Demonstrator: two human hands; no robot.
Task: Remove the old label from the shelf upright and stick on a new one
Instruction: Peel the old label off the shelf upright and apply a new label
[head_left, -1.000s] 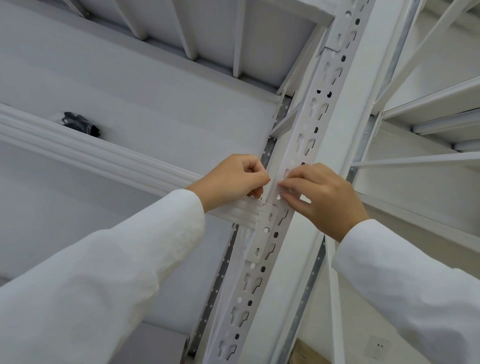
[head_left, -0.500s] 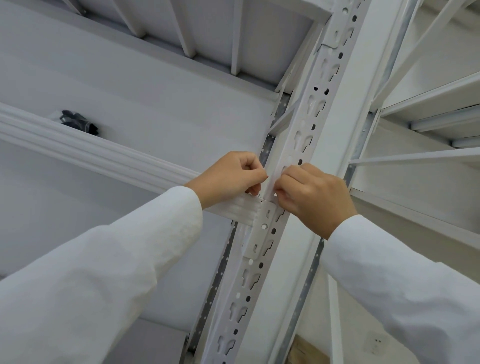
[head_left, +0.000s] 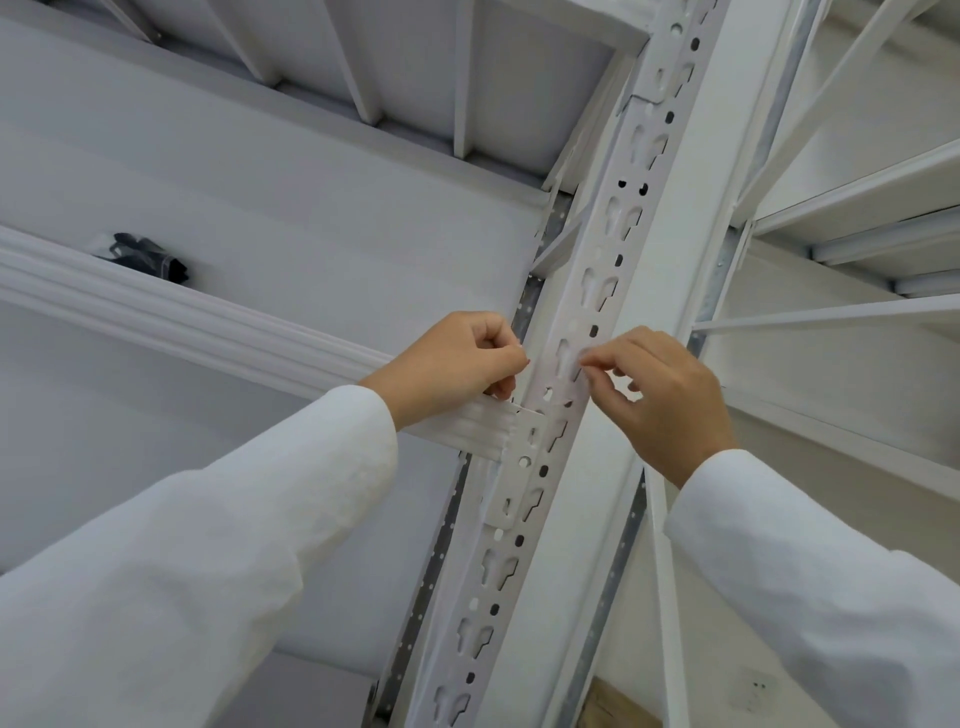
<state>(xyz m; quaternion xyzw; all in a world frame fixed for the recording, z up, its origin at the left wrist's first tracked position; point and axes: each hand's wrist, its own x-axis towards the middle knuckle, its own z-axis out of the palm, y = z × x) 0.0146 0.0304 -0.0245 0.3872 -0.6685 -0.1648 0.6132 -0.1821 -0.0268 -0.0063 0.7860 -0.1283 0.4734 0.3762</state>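
My left hand (head_left: 457, 358) and right hand (head_left: 660, 395) pinch a thin, near-clear label (head_left: 574, 364) on the upright (head_left: 597, 291), just above the shelf beam (head_left: 208, 322). It looks flimsy and tearable, so I'd grip a corner.

On the shelf up to my left I see a small black bundle in a clear bag (head_left: 143, 255), lying just behind the ribbed white beam (head_left: 208, 325). Low to my right, a white wall socket (head_left: 756, 693) sits near a strip of wooden board (head_left: 615, 707).
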